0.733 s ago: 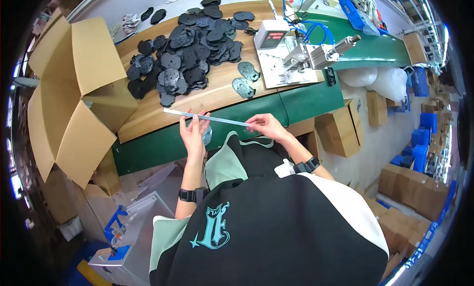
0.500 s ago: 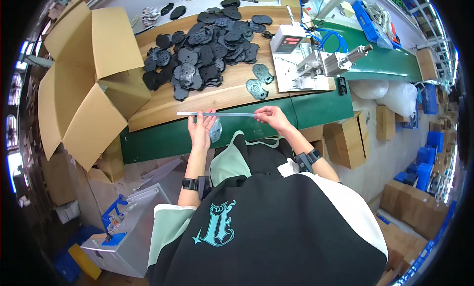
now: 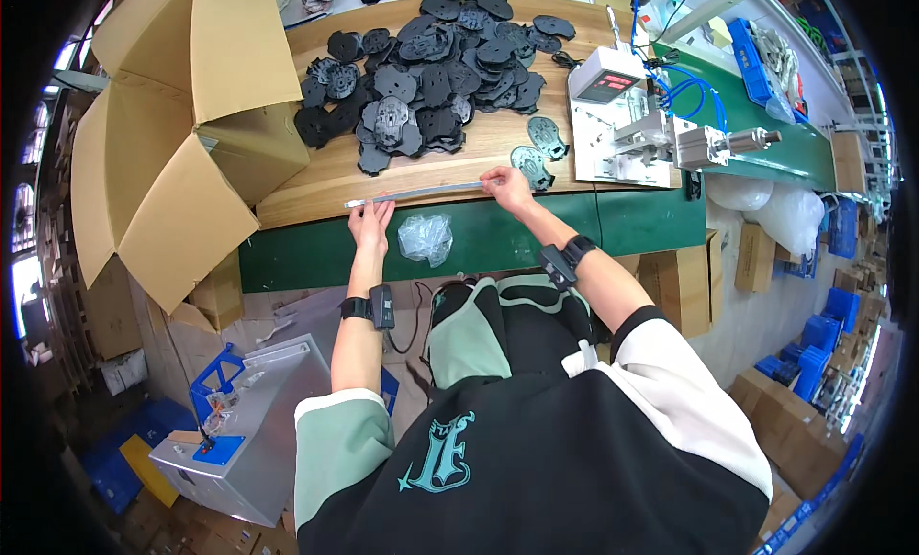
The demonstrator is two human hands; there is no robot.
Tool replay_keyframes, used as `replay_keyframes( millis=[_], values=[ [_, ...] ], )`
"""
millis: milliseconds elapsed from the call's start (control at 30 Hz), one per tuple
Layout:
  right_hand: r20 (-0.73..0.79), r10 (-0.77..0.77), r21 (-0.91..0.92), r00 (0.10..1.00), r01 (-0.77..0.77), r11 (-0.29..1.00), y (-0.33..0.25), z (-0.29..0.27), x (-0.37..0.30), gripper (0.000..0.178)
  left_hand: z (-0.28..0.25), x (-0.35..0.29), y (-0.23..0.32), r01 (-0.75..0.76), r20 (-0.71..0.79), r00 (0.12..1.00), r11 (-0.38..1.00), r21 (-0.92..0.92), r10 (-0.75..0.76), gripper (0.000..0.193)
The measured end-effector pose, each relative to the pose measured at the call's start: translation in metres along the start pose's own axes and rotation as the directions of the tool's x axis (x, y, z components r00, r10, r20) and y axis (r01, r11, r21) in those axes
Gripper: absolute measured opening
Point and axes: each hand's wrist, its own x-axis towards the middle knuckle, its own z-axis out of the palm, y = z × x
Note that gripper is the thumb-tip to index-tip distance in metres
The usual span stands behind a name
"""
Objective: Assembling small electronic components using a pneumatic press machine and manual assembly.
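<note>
A long, thin, pale grey strip with a white left end stretches between my two hands, above or on the near edge of the wooden board. My left hand has its fingers and thumb at the white end. At the other end, my right hand pinches the strip, fingers closed. Whether the strip touches the board I cannot tell. Just beyond my right hand lie two grey-green flat plates. A crumpled clear plastic bag rests on the green tabletop between my forearms.
Behind the strip, many black flat plates are heaped on the board. A metal fixture with a white display box and blue hoses stands right. An open cardboard box stands left. A grey cabinet is at lower left.
Both hands have moved forward with the strip, from over the green tabletop to the board's near edge. The plastic bag, partly covered by my left hand before, now shows fully. The view has shifted.
</note>
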Motion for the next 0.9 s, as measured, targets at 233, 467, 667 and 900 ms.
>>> replay_keyframes(
  millis=[233,467,667,900],
  values=[
    [-0.105,-0.116,-0.294,0.988,0.081,0.952,-0.005,0.022,0.022,0.021,-0.027,0.042,-0.004,0.016,-0.132,0.991,0.967,0.255,0.018,0.030],
    [-0.179,-0.373,-0.332,0.910,0.301,0.894,0.019,-0.015,-0.016,0.026,-0.032,0.002,0.008,-0.101,0.045,0.991,0.484,0.869,0.126,0.025],
    [0.074,-0.411,-0.687,0.908,0.346,0.639,0.008,-0.060,-0.065,0.072,-0.150,-0.094,-0.078,-0.109,0.184,0.964,0.344,0.933,-0.192,0.025],
    [0.143,-0.499,-0.842,0.855,0.370,0.392,0.048,-0.099,-0.042,0.067,-0.144,-0.172,-0.135,-0.017,0.123,0.926,0.287,0.958,-0.357,0.022]
  ],
)
